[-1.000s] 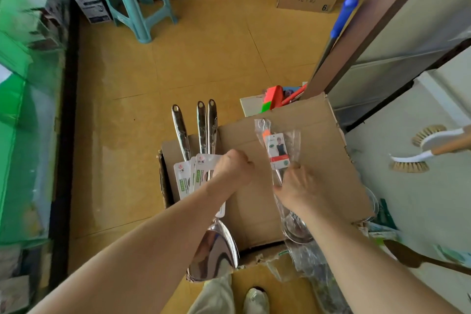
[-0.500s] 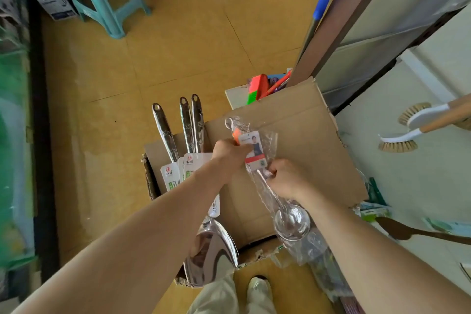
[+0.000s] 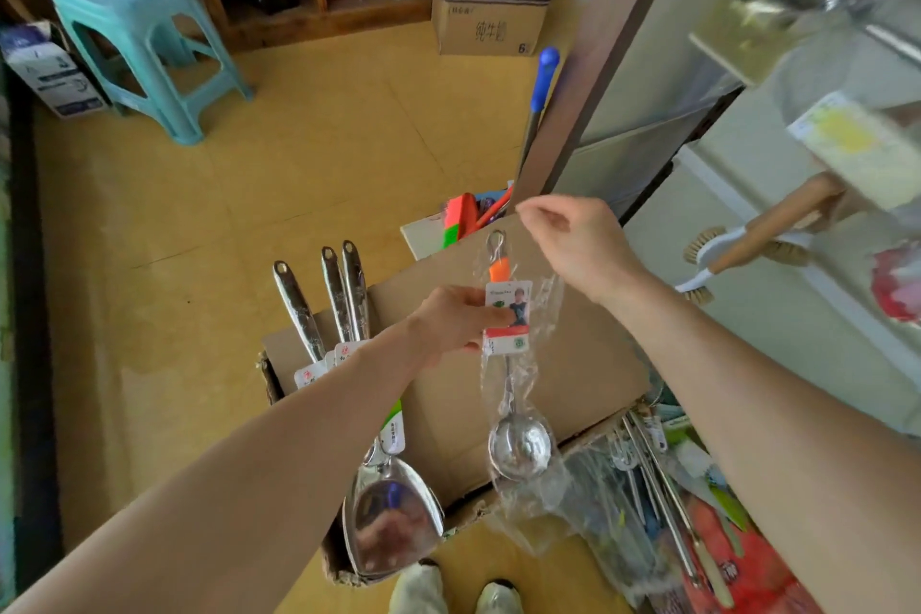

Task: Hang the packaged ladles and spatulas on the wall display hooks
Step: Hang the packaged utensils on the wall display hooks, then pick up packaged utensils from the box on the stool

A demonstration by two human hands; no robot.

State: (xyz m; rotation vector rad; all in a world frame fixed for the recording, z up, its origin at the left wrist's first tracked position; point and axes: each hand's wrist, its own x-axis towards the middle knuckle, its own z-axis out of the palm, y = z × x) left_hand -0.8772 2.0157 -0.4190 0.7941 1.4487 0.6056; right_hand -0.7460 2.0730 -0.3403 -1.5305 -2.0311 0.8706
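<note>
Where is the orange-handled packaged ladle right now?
Head view, centre: the packaged ladle hangs from the left hand, which pinches its label card, over the cardboard box flap; the right hand is just upper-right.

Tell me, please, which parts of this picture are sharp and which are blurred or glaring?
Head view: the packaged ladle in the left hand is sharp; the hanging utensils at upper right are smeared; the spatula blade shows mirror reflections.

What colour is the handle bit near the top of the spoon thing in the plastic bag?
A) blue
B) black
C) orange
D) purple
C: the packaged ladle, which the left hand pinches by its label card, has an orange grip just below its metal hanging loop.
</note>
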